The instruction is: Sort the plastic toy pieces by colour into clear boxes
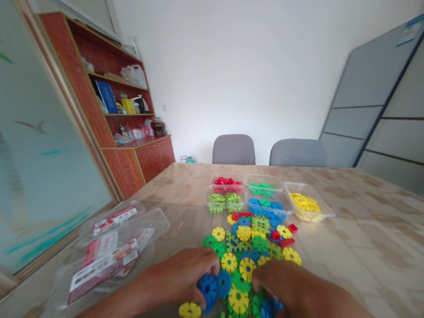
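A loose pile of plastic building pieces lies at the near middle of the table: notched discs in yellow (238,298), green (259,243) and blue (224,284), with green lattice squares (261,224) among them. At the pile's left side, my left hand (195,271) has its thumb and fingers closed around a blue notched disc (208,289). My right hand (281,280) reaches into the pile's right side, fingers bent down among green and blue discs. Its fingertips are partly hidden, so what they grip cannot be made out. Beside my left thumb rests a yellow notched disc (190,310).
Beyond the pile stand clear tubs of red pieces (227,182), light-green lattice pieces (225,202), green discs (261,189), blue discs (267,207) and yellow discs (304,203). Clear plastic lids (159,221) with labels lie at left. Two grey chairs (233,150) stand behind the table.
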The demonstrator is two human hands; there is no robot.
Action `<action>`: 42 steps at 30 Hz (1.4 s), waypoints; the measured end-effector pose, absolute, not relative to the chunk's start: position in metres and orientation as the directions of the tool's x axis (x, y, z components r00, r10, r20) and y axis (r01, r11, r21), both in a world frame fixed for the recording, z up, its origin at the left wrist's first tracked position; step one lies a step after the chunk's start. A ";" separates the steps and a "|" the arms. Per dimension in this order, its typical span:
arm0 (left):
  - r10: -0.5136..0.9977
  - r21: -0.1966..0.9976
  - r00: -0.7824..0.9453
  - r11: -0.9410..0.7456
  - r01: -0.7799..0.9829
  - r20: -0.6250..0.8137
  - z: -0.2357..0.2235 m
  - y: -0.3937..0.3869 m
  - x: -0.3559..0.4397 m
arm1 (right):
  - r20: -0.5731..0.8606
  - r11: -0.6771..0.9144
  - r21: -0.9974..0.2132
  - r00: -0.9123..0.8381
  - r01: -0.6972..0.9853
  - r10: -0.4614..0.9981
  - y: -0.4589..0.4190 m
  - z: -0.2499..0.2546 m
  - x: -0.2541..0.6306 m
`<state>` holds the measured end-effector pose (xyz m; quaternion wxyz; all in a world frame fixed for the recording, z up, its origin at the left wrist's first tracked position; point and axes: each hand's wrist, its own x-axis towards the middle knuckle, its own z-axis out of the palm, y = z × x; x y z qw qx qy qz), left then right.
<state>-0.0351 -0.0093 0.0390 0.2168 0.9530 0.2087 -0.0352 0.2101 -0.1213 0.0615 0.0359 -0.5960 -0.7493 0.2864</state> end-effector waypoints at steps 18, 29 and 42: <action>0.393 0.370 0.902 -0.823 0.431 -0.177 0.029 -0.008 -0.034 | -0.144 0.147 -0.503 -0.250 0.852 0.958 -0.108 0.048 0.233; 0.442 0.465 0.879 -0.749 0.471 -0.177 0.034 -0.014 -0.033 | -0.210 0.139 -0.548 -0.296 0.825 0.932 -0.109 0.049 0.214; 0.574 0.707 0.814 -0.540 0.458 -0.089 0.038 -0.010 -0.019 | -0.061 0.211 -0.524 -0.284 0.825 0.957 -0.098 0.038 0.224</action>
